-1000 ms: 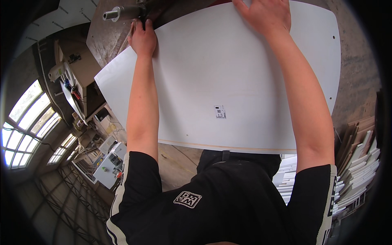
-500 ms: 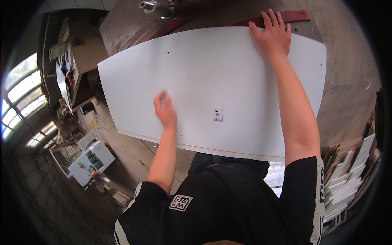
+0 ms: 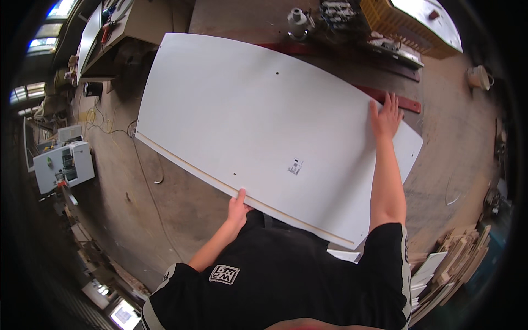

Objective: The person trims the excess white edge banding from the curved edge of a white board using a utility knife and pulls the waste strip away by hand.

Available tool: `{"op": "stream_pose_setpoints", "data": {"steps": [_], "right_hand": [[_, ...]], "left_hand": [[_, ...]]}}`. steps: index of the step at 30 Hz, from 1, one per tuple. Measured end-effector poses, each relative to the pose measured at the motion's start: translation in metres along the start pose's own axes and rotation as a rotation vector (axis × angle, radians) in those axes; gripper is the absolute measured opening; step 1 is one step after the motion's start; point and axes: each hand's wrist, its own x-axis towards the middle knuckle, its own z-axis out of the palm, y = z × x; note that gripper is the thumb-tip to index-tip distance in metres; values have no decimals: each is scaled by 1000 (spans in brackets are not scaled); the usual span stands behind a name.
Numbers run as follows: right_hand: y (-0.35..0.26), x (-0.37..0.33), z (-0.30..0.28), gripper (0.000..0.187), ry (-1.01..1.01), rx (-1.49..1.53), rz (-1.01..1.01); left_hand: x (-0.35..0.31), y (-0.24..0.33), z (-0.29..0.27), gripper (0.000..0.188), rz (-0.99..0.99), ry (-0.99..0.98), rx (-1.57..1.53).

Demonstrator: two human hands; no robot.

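A large white panel (image 3: pixel 242 115) lies slantwise before me, its left end farther away than its right. It has a few small drilled holes, a printed label (image 3: pixel 295 167) and a thin tan groove (image 3: pixel 300 216) along the near edge. My left hand (image 3: pixel 237 211) grips that near edge, the thumb on top and the other fingers mostly hidden beneath. At the far right edge my right hand (image 3: pixel 386 122) lies flat on the panel, fingers stretched out past the edge, beside a red bar (image 3: pixel 408 104).
Beyond the panel stand a metal cylindrical fitting (image 3: pixel 297 25) and a yellow crate (image 3: pixel 385 22). A pale bucket (image 3: pixel 479 78) is at far right, with stacked boards (image 3: pixel 454 264) at lower right. On the left are a white machine (image 3: pixel 80 162) and a cable (image 3: pixel 148 190) across the floor.
My left hand has come down from above the panel to grip its near edge. The view has shifted, and the panel now appears more slanted. My right hand stays at the far edge.
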Motion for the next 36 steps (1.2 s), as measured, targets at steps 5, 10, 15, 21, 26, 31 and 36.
{"op": "stream_pose_setpoints", "data": {"steps": [5, 10, 15, 21, 26, 31, 36], "right_hand": [[59, -97, -53, 94, -105, -206, 387], [110, -211, -80, 93, -238, 51, 914], [94, -248, -48, 75, -318, 578, 847], [-2, -263, -68, 67, -466, 955, 911], [-22, -323, -93, 64, -760, 953, 828], [-16, -331, -102, 64, 34, 277, 544], [-40, -308, -116, 54, -586, 466, 277]], "left_hand": [[11, 12, -16, 44, 140, -8, 81], [56, 55, -42, 35, 254, 53, 55], [105, 132, -35, 34, 476, 80, -44], [82, 100, -34, 36, 514, -56, -126], [7, -30, -54, 42, 396, 63, -10], [-4, -17, -100, 34, 448, 183, 94], [21, 40, -167, 31, 505, 200, 230]]}}
